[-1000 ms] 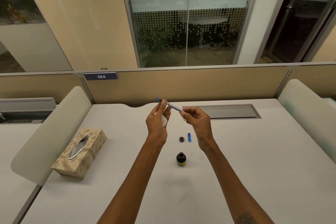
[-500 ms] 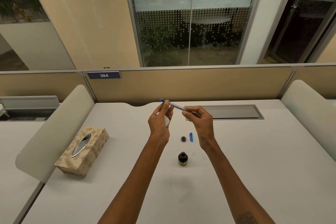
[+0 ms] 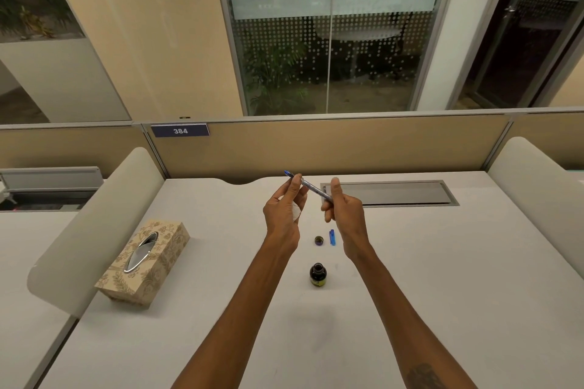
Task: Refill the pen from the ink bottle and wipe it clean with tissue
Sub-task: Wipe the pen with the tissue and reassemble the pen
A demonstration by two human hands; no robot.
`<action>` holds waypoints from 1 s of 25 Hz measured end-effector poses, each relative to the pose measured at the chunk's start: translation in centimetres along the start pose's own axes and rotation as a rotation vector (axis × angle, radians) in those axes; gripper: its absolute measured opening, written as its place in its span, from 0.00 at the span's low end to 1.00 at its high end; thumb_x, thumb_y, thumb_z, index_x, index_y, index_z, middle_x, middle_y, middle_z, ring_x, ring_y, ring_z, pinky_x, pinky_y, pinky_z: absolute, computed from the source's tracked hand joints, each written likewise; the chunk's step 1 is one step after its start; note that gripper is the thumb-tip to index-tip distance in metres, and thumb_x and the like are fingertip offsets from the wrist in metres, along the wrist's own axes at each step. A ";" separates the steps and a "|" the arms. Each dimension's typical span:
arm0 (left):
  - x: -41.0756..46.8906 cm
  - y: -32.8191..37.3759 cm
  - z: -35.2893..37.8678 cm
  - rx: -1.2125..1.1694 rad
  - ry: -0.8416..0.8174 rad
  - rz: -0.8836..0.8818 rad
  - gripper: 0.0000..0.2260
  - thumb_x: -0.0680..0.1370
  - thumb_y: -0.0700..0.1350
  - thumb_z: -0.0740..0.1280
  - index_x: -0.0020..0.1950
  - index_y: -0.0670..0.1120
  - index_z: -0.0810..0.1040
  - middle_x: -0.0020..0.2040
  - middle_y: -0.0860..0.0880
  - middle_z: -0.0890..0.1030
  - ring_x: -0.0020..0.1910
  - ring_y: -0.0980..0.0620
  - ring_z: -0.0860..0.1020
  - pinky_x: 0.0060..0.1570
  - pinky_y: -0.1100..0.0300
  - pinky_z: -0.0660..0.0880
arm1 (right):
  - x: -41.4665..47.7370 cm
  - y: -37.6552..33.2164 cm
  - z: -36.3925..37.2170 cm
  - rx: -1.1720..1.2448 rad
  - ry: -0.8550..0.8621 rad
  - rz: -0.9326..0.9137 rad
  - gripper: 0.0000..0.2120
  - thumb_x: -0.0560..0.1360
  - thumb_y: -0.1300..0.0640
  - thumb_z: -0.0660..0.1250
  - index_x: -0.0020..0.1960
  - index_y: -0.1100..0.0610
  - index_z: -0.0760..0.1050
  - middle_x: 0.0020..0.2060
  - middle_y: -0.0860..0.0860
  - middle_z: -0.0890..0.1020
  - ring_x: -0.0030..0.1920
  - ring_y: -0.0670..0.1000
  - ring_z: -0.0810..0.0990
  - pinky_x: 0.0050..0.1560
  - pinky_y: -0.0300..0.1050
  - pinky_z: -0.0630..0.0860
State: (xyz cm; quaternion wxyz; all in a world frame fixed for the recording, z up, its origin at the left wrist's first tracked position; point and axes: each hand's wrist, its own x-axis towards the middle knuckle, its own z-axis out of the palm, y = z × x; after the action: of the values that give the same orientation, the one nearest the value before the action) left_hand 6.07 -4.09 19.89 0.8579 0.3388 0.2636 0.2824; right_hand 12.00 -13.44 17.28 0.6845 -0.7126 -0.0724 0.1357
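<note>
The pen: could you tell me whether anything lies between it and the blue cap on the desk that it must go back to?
Nothing visible does. The pen is held up by the left hand and right hand; the blue cap lies below, with the bottle lid beside it, apart.

Both of the person's forearms were bare up to the bottom edge of the view, with no sleeve showing on either. The left hand (image 3: 282,218) and the right hand (image 3: 347,215) wore no gloves, and I saw no rings, watch or bracelet at the wrists. A dark tattoo (image 3: 425,376) marked the right forearm near the elbow, its design too blurred to read.
</note>
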 end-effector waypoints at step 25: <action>0.6 0.2 -0.4 0.044 -0.017 0.000 0.13 0.78 0.41 0.70 0.60 0.38 0.81 0.50 0.44 0.85 0.50 0.50 0.84 0.60 0.56 0.77 | -0.8 -0.5 0.0 0.070 -0.107 -0.233 0.15 0.79 0.52 0.67 0.63 0.53 0.71 0.46 0.47 0.86 0.44 0.50 0.86 0.49 0.47 0.82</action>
State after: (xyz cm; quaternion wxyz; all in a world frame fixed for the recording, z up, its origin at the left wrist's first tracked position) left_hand 6.12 -3.39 19.67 0.8525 0.3598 0.2625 0.2737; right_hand 11.26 -13.63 17.81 0.7151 -0.6669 -0.1863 0.0954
